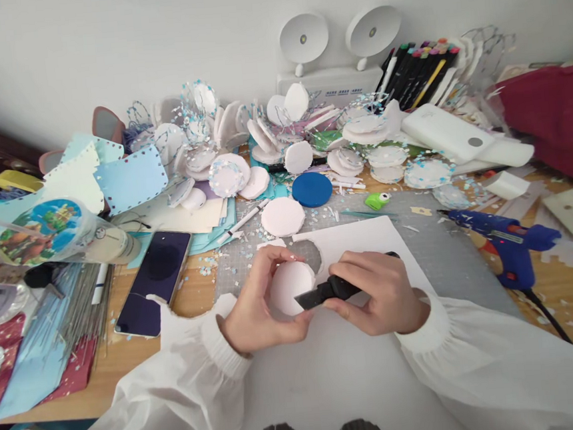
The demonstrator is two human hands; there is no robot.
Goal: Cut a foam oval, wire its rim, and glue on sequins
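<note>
Left hand [255, 311] gripping white disc [287, 283], right hand [377, 292] clutching black cutter [340, 287], blade [308, 299] toward left hand, blue disc [312, 190] beyond hands, glue gun [508, 239] right of right hand

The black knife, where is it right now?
In the head view, the black knife is just right of the middle, in the grip of the right hand, its blade by the white disc in the left hand.

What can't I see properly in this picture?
In the head view:
Middle of the cutter's handle: hidden by the right hand's grip.
Underside of the white disc: facing away.
Dark red fabric: cut off by the right edge.
Lettering on the lamp base: too small to read.
</note>
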